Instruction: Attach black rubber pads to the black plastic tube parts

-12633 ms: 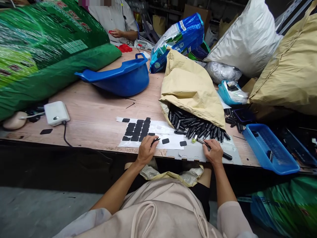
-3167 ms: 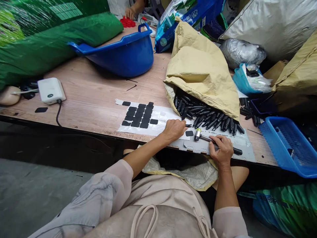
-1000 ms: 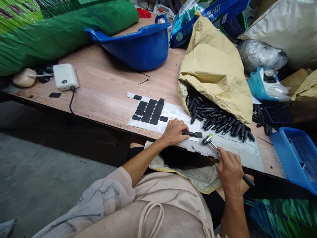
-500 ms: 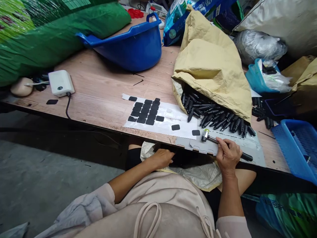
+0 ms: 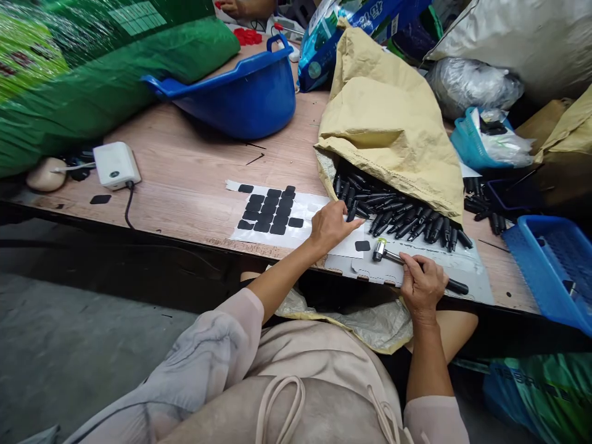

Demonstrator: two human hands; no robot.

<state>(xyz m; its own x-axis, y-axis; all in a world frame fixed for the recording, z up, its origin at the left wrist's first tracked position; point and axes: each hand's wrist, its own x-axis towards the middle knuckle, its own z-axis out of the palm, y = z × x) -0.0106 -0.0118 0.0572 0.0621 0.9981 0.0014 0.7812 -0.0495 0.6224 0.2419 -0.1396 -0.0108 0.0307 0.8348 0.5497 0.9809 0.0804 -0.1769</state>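
Observation:
My right hand [image 5: 423, 280] is closed around the shaft of a small hammer [image 5: 457, 286]. Its metal head with a yellow-green face lies over the grey sheet [image 5: 478, 271] at the table's front edge. My left hand [image 5: 333, 225] reaches to the mouth of a tan sack [image 5: 393, 129], thumb and fingers apart beside the nearest black tube-like plastic part [image 5: 352, 211]. More such black parts [image 5: 407, 216] spill from the sack. Left of that hand, rounded black pads [image 5: 266, 209] lie in rows on white paper [image 5: 240, 233]. A single pad [image 5: 362, 245] lies between my hands.
A blue basin [image 5: 245, 98] stands behind the paper. At the left are a white box with a cord [image 5: 115, 165] and a large green sack [image 5: 139, 80]. A blue basket [image 5: 550, 271] stands at the right edge. Another person's hand [image 5: 234, 7] shows at the back.
My left hand has risen from my lap to the black parts at the sack's mouth, covering a pad on the paper. My right hand keeps the hammer in nearly the same place.

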